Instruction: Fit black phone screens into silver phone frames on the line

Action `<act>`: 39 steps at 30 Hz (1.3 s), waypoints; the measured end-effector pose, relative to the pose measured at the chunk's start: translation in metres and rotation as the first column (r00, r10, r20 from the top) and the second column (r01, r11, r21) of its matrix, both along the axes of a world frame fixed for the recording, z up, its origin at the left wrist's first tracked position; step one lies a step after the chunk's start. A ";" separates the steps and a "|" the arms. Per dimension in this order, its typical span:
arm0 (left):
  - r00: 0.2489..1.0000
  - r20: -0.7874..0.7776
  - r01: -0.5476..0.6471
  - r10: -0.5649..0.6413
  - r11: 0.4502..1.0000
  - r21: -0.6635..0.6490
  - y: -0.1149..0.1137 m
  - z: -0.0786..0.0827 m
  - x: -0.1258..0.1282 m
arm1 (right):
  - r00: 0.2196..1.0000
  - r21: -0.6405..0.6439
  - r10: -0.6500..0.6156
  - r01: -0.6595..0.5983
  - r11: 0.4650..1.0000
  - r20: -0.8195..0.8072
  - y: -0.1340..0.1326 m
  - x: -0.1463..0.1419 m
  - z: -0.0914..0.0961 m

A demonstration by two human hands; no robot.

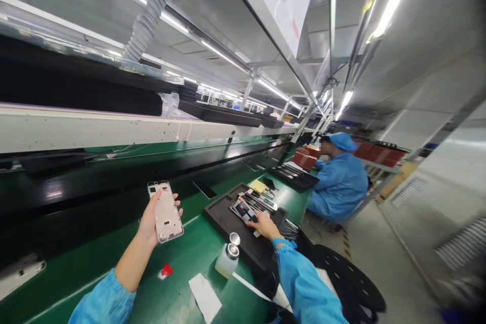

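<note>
My left hand (149, 220) grips a pale phone frame (167, 212) by its edges, thumb on its face and fingers behind. Cutouts and small dark marks show on the frame, which I hold above the bench's left part. At the black foam tray (224, 215), my right hand (265, 226) has its thumb and fingers closed on the near end of a phone part (243, 209) with a dark and silver inner side. Other slim phone parts (266, 200) lie behind it in the tray. The fingertips under the part are hidden.
A dispenser bottle (228, 260) with its lid up stands before the tray, near a white paper (205, 297) and a red scrap (166, 270). A dark flat panel (205, 189) lies behind. Another person in blue (337, 182) sits farther right. Another phone frame (18, 276) is at far left.
</note>
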State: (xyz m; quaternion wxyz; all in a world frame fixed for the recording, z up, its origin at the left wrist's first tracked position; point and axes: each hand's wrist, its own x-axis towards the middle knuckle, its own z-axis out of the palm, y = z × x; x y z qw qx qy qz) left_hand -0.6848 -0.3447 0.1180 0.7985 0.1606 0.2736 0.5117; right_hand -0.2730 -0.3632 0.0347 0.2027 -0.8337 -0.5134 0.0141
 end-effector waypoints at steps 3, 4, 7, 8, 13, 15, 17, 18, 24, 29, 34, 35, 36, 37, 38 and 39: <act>0.997 -0.024 0.081 -0.080 0.996 0.045 -0.002 -0.002 -0.002 | 0.984 0.189 0.076 -0.045 0.981 -0.164 -0.002 -0.008 0.024; 0.994 -0.029 0.107 -0.105 0.992 0.067 -0.003 -0.003 -0.003 | 0.970 0.253 0.110 -0.054 0.966 -0.216 -0.002 -0.012 0.033; 0.970 -0.014 0.238 -0.242 0.943 0.232 -0.011 -0.010 -0.007 | 0.912 0.427 0.245 -0.088 0.900 -0.328 -0.012 -0.032 0.060; 0.951 -0.005 0.294 -0.308 0.905 0.307 -0.015 -0.012 -0.008 | 0.892 0.471 0.292 -0.104 0.876 -0.346 -0.019 -0.044 0.067; 0.806 0.007 0.501 -0.592 0.687 0.526 -0.048 -0.017 0.001 | 0.728 0.665 0.545 -0.164 0.728 -0.416 -0.066 -0.141 0.076; 0.769 -0.016 0.532 -0.639 0.626 0.570 -0.058 -0.017 0.006 | 0.649 0.684 0.609 -0.182 0.707 -0.456 -0.078 -0.183 0.069; 0.777 -0.062 0.529 -0.626 0.595 0.605 -0.060 -0.017 0.008 | 0.576 0.700 0.644 -0.166 0.695 -0.503 -0.081 -0.215 0.060; 0.791 -0.093 0.522 -0.604 0.589 0.617 -0.059 -0.017 0.008 | 0.559 0.719 0.653 -0.139 0.681 -0.510 -0.078 -0.226 0.057; 0.835 -0.424 0.549 -0.350 0.477 0.687 -0.029 -0.013 -0.012 | 0.551 0.835 0.731 -0.106 0.540 -0.403 -0.048 -0.232 0.069; 0.716 -0.689 0.664 -0.110 0.410 0.625 -0.020 -0.007 -0.026 | 0.324 0.814 0.811 -0.169 0.556 -0.487 -0.035 -0.231 0.083; 0.598 -0.798 0.732 0.073 0.355 0.582 -0.024 -0.004 -0.023 | 0.311 0.823 0.793 -0.056 0.565 -0.523 -0.034 -0.239 0.080; 0.574 -0.809 0.743 0.126 0.335 0.580 -0.025 -0.004 -0.022 | 0.316 0.822 0.787 -0.038 0.569 -0.530 -0.034 -0.239 0.080; 0.550 -0.815 0.754 0.183 0.311 0.578 -0.026 -0.004 -0.020 | 0.322 0.820 0.780 -0.021 0.572 -0.536 -0.034 -0.239 0.081; 0.524 -0.819 0.768 0.236 0.285 0.574 -0.027 -0.005 -0.018 | 0.332 0.821 0.775 -0.005 0.571 -0.538 -0.033 -0.238 0.082; 0.498 -0.820 0.783 0.283 0.260 0.565 -0.029 -0.005 -0.017 | 0.344 0.825 0.773 0.010 0.565 -0.533 -0.032 -0.237 0.083; 0.474 -0.819 0.797 0.324 0.238 0.556 -0.031 -0.006 -0.015 | 0.360 0.834 0.774 0.022 0.552 -0.521 -0.031 -0.236 0.084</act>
